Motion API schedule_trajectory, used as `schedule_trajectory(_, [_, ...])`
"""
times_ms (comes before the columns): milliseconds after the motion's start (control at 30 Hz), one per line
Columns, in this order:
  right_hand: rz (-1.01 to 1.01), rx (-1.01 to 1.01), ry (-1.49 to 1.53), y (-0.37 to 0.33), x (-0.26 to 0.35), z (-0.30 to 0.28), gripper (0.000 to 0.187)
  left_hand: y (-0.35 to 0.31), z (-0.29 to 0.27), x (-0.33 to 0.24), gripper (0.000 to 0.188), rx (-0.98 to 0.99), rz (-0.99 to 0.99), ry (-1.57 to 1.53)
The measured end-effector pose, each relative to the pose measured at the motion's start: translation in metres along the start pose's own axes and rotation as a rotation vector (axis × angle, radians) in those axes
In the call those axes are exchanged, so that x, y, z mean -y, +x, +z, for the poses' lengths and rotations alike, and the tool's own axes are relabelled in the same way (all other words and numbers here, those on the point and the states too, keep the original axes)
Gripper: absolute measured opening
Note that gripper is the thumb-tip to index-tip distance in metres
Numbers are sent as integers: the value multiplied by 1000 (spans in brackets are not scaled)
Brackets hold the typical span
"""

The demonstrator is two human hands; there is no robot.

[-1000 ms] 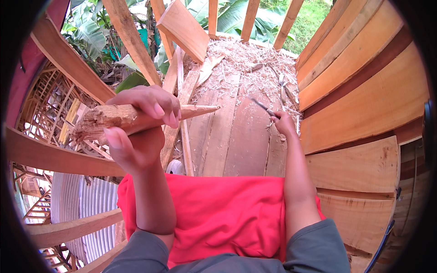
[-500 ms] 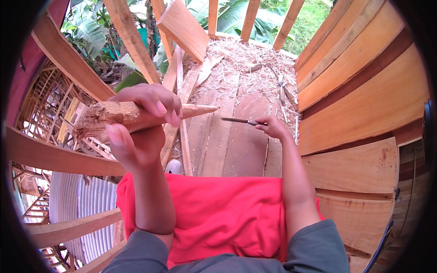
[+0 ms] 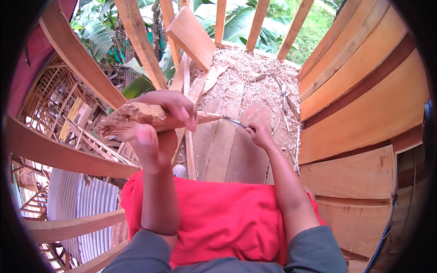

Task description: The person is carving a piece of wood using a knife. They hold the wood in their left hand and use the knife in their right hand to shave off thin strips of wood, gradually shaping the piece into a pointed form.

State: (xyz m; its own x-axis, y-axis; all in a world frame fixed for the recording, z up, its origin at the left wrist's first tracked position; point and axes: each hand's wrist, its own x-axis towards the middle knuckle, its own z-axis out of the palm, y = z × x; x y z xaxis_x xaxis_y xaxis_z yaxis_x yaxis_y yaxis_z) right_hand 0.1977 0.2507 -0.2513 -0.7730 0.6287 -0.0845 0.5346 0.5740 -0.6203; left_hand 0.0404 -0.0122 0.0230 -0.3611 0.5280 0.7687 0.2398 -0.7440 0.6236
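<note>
My left hand is wrapped round a thick wooden stick, raised in front of me at the left. The stick's near end is rough and broken; its other end tapers to a slim point aimed right. My right hand grips a knife by its dark handle. The knife's blade points left, and its tip meets or overlaps the stick's pointed end; I cannot tell if they touch. A red cloth covers my lap below both hands.
Wood shavings lie thick over the far part of the plank floor. A metal tool rests among them at the right. Wooden boards wall the right side. A short plank leans by the slats. Corrugated metal sheets show lower left.
The left hand and stick have shifted to the right. My right hand has moved a little left and down, bringing the knife from apart to the stick's tip. The view has shifted slightly.
</note>
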Motion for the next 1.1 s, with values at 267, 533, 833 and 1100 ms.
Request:
schedule_trajectory(267, [74,-220,-5,28,17,4,21,2,-14,-14,56,-30,27,-8])
schedule_trajectory(533, [332,-390,-108,54,9,6,22,3,-20,-22,56,-44,41,-8])
schedule_trajectory(833, [-152,42,-57,32,57,36,20,6,-36,-39,57,-94,60,-30])
schedule_trajectory(1100, [306,-471,-31,64,26,25,22,7,-40,-52,56,-75,71,-25])
